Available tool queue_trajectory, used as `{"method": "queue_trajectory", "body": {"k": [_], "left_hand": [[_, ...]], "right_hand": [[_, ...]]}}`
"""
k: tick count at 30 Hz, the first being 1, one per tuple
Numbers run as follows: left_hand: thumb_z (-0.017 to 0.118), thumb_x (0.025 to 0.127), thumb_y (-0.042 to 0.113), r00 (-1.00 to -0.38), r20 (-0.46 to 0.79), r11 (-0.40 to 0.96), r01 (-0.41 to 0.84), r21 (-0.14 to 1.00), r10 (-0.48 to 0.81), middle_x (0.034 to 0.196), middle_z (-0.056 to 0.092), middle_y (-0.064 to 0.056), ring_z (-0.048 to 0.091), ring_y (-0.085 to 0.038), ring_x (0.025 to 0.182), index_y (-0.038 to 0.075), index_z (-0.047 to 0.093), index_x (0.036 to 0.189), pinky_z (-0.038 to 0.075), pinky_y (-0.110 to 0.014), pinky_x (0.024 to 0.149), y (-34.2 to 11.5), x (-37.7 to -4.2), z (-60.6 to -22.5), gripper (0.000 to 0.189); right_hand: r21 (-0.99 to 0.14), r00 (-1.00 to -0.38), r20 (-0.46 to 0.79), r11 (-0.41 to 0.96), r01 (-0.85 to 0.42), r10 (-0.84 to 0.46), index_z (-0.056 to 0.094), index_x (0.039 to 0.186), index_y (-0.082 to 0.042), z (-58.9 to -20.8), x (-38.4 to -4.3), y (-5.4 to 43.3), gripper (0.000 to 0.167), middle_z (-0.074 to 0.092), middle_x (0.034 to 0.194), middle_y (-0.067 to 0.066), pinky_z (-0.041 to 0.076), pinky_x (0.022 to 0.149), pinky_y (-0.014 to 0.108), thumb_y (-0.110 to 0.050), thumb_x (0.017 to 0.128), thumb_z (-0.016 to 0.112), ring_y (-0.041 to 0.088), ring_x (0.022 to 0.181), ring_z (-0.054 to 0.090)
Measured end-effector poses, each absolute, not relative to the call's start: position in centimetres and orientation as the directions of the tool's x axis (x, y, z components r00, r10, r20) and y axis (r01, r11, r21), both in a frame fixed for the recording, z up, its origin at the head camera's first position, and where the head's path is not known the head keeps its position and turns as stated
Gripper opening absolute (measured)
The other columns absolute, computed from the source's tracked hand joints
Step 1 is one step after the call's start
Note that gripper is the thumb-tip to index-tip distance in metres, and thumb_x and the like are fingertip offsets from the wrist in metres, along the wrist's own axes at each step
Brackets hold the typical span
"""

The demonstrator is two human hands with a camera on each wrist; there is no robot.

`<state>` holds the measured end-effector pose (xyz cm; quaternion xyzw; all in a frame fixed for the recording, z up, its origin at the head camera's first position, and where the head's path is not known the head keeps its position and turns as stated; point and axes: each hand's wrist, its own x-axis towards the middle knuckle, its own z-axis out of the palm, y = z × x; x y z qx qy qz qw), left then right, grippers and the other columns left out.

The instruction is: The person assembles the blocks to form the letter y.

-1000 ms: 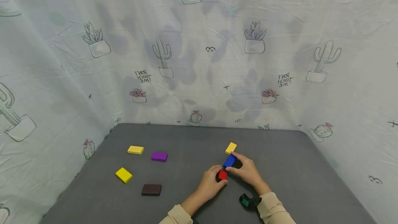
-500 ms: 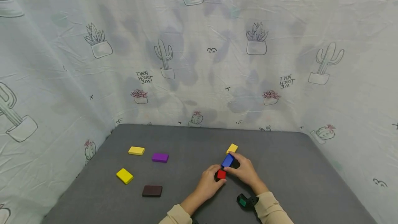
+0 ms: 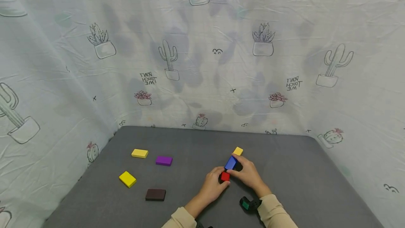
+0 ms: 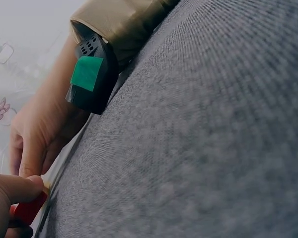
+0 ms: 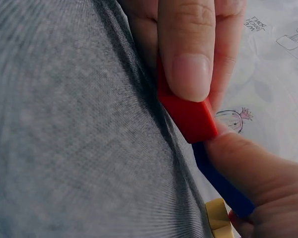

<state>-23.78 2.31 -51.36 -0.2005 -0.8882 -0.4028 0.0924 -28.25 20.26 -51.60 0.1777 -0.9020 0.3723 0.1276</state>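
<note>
In the head view my left hand [image 3: 211, 185] pinches a small red block [image 3: 225, 176] between thumb and fingers on the grey tabletop. Just beyond it, my right hand [image 3: 250, 176] grips a blue rectangular block [image 3: 231, 163] by its two ends, tilted across the view. The right wrist view shows the red block's near end [image 5: 191, 119] under the left thumb, with the blue block [image 5: 221, 186] right by it. A pale yellow block [image 3: 238, 151] lies behind the blue one, partly covered by my right fingertips. The left wrist view shows only a bit of the red block [image 4: 31, 208].
On the left of the grey table [image 3: 101, 200] lie a pale yellow block [image 3: 140, 153], a purple block [image 3: 164, 160], a bright yellow block [image 3: 127, 179] and a dark brown block [image 3: 155, 195]. A cactus-print curtain [image 3: 202, 62] encloses the back and sides. A black wrist device [image 3: 250, 204] sits below my right sleeve.
My right hand has shifted the blue block slightly left, closer to the red one. The red block and left hand have moved a little left too. The head view has drifted slightly.
</note>
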Motion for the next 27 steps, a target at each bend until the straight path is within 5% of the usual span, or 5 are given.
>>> {"method": "queue_trajectory", "body": {"k": [27], "left_hand": [[0.076, 0.08, 0.015, -0.906, 0.311, 0.647, 0.422, 0.635, 0.285, 0.124, 0.059, -0.019, 0.059, -0.032, 0.113, -0.009, 0.059, 0.12, 0.05, -0.044, 0.093, 2.87, -23.96, -51.34, 0.049]], "right_hand": [[-0.543, -0.875, 0.382, 0.694, -0.473, -0.298, 0.052, 0.135, -0.002, -52.38, -28.58, 20.44, 0.064, 0.05, 0.14, 0.015, 0.041, 0.102, 0.051, -0.031, 0.082, 0.074, 0.036, 0.129, 0.047]]}}
